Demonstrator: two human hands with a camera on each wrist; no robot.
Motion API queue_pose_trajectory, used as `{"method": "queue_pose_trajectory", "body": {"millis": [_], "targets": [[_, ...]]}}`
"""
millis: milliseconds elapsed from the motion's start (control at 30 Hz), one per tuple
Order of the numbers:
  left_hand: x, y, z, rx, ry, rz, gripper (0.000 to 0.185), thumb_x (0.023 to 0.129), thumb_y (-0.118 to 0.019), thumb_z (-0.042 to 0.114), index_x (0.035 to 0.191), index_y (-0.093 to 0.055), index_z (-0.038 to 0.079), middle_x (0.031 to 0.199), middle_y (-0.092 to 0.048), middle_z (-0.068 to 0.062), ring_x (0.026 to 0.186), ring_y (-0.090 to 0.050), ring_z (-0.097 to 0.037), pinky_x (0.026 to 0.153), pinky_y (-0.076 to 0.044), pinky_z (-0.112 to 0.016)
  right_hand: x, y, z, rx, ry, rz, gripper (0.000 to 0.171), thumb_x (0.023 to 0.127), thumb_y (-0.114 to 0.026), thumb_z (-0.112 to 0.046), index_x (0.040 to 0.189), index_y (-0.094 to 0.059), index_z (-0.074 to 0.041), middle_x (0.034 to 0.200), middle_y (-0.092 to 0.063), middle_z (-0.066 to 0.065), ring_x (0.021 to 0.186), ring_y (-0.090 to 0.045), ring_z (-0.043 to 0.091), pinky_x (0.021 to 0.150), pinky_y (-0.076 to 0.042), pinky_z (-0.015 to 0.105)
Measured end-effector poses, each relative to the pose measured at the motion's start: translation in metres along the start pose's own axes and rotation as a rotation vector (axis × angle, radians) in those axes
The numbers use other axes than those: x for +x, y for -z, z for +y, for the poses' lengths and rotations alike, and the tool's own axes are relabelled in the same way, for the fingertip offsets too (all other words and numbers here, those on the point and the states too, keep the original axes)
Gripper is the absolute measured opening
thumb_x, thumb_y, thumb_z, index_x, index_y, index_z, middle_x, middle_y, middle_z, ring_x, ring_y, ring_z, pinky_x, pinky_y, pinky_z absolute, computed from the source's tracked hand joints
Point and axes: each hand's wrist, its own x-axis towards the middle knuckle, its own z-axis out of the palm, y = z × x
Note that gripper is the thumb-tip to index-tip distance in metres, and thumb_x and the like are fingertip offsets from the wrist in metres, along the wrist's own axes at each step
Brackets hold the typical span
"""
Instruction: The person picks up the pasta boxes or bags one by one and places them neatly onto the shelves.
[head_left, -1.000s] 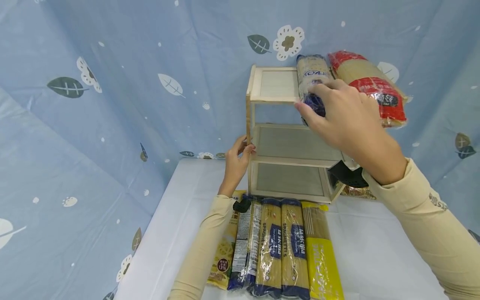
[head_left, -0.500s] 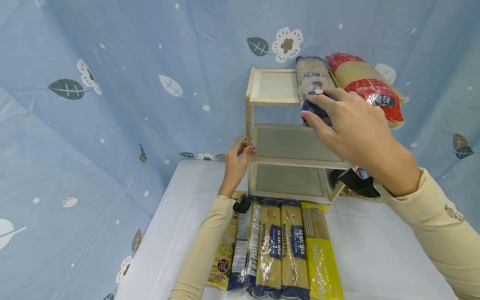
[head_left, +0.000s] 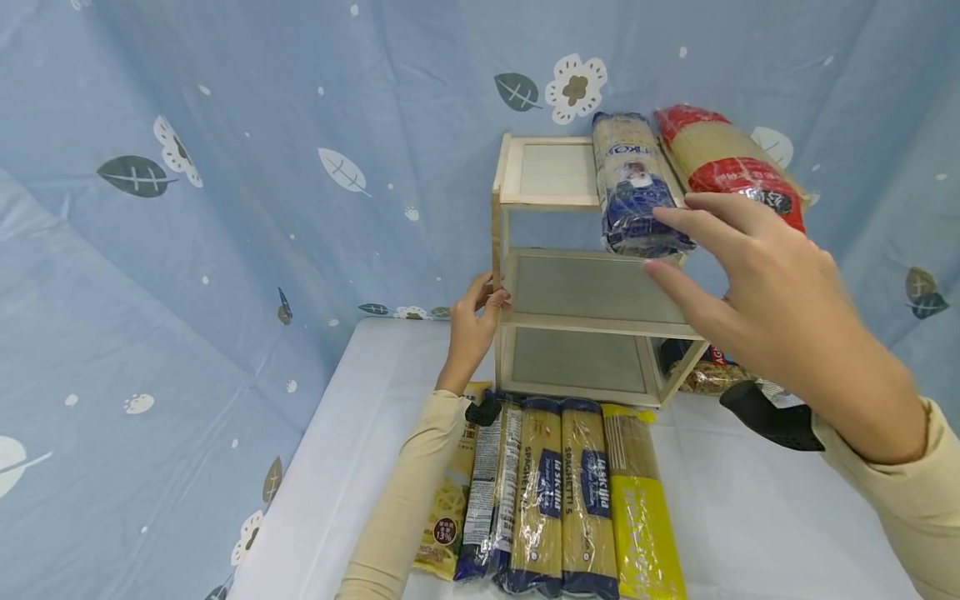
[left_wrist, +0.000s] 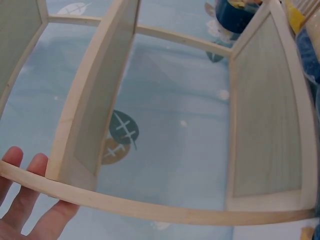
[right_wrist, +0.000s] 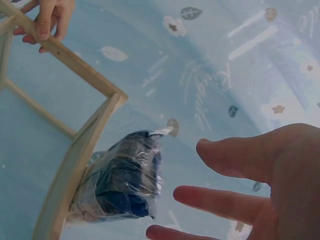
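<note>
Because the blue noodle pack (head_left: pixel 636 190) overhangs the front edge of the wooden rack's (head_left: pixel 551 200) top shelf, it could tip off. The right hand (head_left: pixel 757 283), its grip wide and empty, hovers just beside it; the left hand (head_left: pixel 472 325) holds the rack's front-left post.

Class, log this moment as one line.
left hand: holds wooden rack | right hand: open, apart from blue pasta pack on top
</note>
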Motion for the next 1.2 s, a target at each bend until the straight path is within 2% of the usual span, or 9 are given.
{"method": "queue_pose_trajectory", "body": {"millis": [133,300,433,533,667,833,933,1100,1200], "targets": [[-0.001,0.0,0.0,0.003,0.007,-0.005,0.036,0.098,-0.054,0.02,0.13,-0.053,0.005,0.1,-0.068,-0.012,0.081,-0.068,-0.019,0.091,-0.049,-0.033,-0.02,-0.016,0.035,-0.046,0.037,0.045,0.07,0.077,-0.074,-0.05,0.14,-0.047,-0.035,0.144,-0.042,-0.006,0.105,-0.059,0.026,0.07,-0.049,0.058],[-0.002,0.001,0.0,0.008,0.017,-0.002,0.037,0.098,-0.054,0.021,0.132,-0.052,0.005,0.099,-0.069,-0.011,0.081,-0.068,-0.017,0.093,-0.047,-0.033,-0.036,-0.001,0.01,0.063,0.012,0.069,0.067,0.076,-0.08,-0.035,0.136,-0.053,-0.03,0.14,-0.047,-0.003,0.116,-0.053,0.033,0.081,-0.045,0.062],[-0.003,0.001,0.0,0.009,0.017,0.0,0.037,0.098,-0.054,0.021,0.132,-0.052,0.006,0.099,-0.068,-0.01,0.081,-0.068,-0.017,0.092,-0.048,-0.034,-0.047,0.005,-0.007,0.05,0.006,0.072,0.059,0.076,-0.081,-0.024,0.131,-0.06,-0.02,0.132,-0.054,0.005,0.106,-0.058,0.034,0.072,-0.049,0.053],[-0.002,0.0,-0.001,0.006,0.009,-0.002,0.037,0.098,-0.054,0.021,0.132,-0.052,0.006,0.099,-0.069,-0.01,0.081,-0.068,-0.018,0.09,-0.049,-0.035,-0.057,0.003,-0.01,0.031,-0.01,0.047,0.058,0.074,-0.082,-0.02,0.128,-0.061,-0.018,0.128,-0.057,0.006,0.086,-0.063,0.026,0.062,-0.05,0.033],[-0.002,-0.001,-0.002,-0.001,0.002,-0.007,0.036,0.098,-0.054,0.02,0.132,-0.052,0.008,0.1,-0.069,-0.01,0.081,-0.068,-0.017,0.087,-0.051,-0.035,-0.067,0.001,-0.015,0.044,-0.012,0.025,0.056,0.074,-0.082,-0.02,0.127,-0.062,-0.02,0.124,-0.058,0.004,0.062,-0.057,0.011,0.048,-0.037,0.015],[-0.002,-0.001,-0.001,0.001,-0.004,-0.007,0.035,0.098,-0.054,0.019,0.13,-0.053,0.007,0.099,-0.069,-0.01,0.08,-0.068,-0.017,0.087,-0.051,-0.035,-0.076,-0.003,-0.021,0.092,-0.017,-0.001,0.054,0.072,-0.082,-0.017,0.123,-0.064,-0.015,0.121,-0.059,0.007,0.081,-0.063,0.024,0.059,-0.052,0.035],[-0.002,-0.001,-0.002,0.003,0.002,-0.005,0.034,0.098,-0.053,0.02,0.13,-0.054,0.008,0.099,-0.069,-0.009,0.08,-0.068,-0.017,0.088,-0.05,-0.035,-0.081,-0.007,-0.022,0.119,-0.025,-0.022,0.052,0.071,-0.082,-0.015,0.121,-0.065,-0.012,0.12,-0.06,0.009,0.088,-0.063,0.03,0.06,-0.052,0.047],[-0.001,-0.001,-0.002,0.006,0.008,-0.007,0.035,0.099,-0.052,0.022,0.131,-0.053,0.007,0.099,-0.069,-0.009,0.081,-0.067,-0.016,0.09,-0.049,-0.034,-0.091,-0.017,-0.022,0.128,-0.031,-0.051,0.047,0.071,-0.082,-0.015,0.115,-0.066,-0.011,0.116,-0.061,0.007,0.075,-0.063,0.022,0.046,-0.044,0.027],[-0.001,-0.001,-0.002,0.001,0.005,-0.006,0.036,0.099,-0.053,0.022,0.131,-0.053,0.007,0.1,-0.068,-0.01,0.081,-0.067,-0.016,0.09,-0.049,-0.034,-0.098,-0.023,-0.021,0.143,-0.034,-0.071,0.045,0.072,-0.081,-0.015,0.114,-0.067,-0.012,0.115,-0.061,0.007,0.076,-0.063,0.023,0.047,-0.045,0.027]]}}
